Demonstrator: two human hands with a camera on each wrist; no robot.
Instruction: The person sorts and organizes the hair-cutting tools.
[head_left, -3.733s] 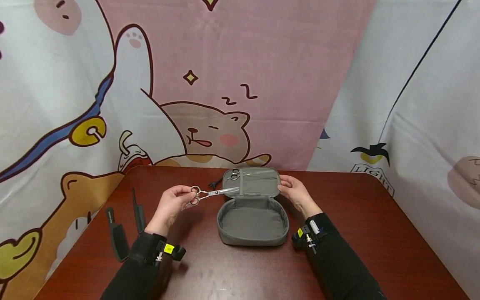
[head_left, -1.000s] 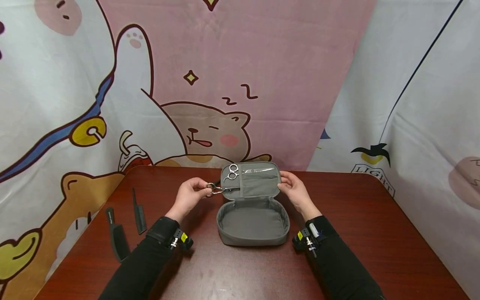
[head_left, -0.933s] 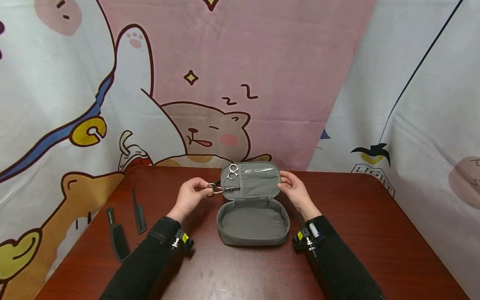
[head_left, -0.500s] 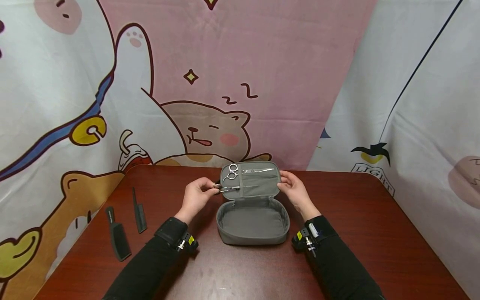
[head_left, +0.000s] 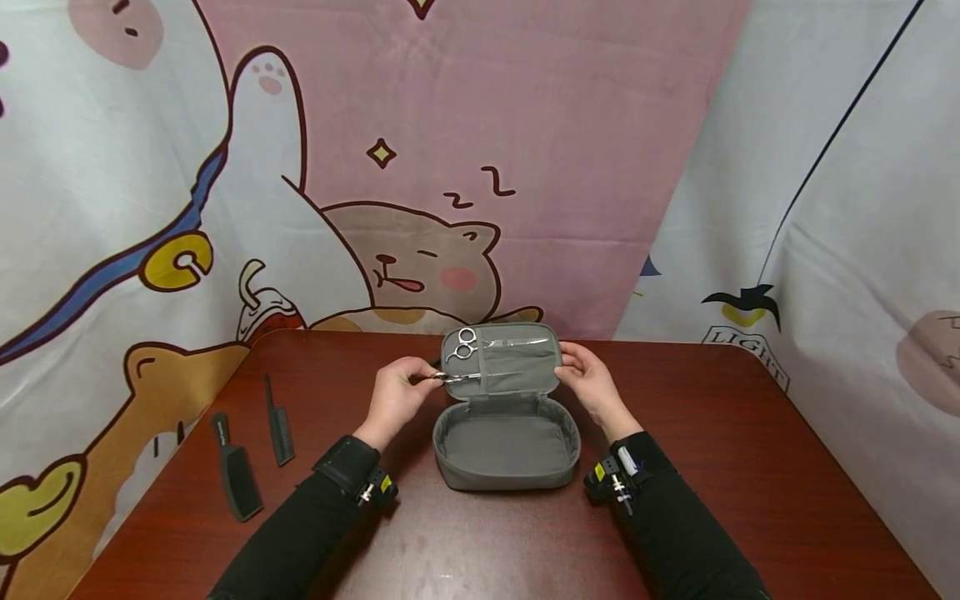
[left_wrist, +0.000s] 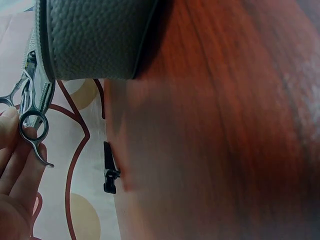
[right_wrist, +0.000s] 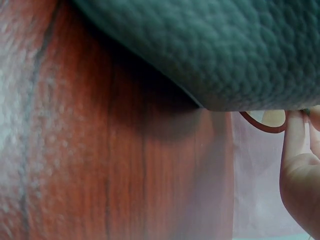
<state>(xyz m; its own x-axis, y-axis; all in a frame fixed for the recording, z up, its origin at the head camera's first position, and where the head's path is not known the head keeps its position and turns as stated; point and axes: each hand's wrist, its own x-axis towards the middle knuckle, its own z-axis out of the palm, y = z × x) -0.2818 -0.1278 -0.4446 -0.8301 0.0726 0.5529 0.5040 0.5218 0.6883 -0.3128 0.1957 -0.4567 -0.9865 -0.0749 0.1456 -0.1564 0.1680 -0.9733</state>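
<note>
A grey zip case stands open in the middle of the table, its base (head_left: pixel 506 480) toward me and its lid (head_left: pixel 522 358) raised behind. My left hand (head_left: pixel 396 398) pinches silver scissors (head_left: pixel 459 377) by the finger rings, and their blades point right into the lid's lower pocket. In the left wrist view the scissors' (left_wrist: pixel 31 97) shanks and one ring show beyond the fingertips. Another pair of scissors (head_left: pixel 462 351) sits in the lid's upper pocket, blades under a clear panel. My right hand (head_left: pixel 592 387) holds the lid's right edge; in the right wrist view the case hides its fingertips.
Two dark comb-like tools with handles, a wide one (head_left: pixel 240 479) and a narrower one (head_left: pixel 280 433), lie left of my left arm. A black clip (left_wrist: pixel 110 172) lies near the table's far edge, mostly hidden in the head view. A printed cloth (head_left: pixel 585 167) hangs behind the table.
My left hand has moved right, sliding the scissors' blades into the lid's lower pocket. The lid has tilted slightly more upright since the oldest frame. My right hand stays at its edge.
</note>
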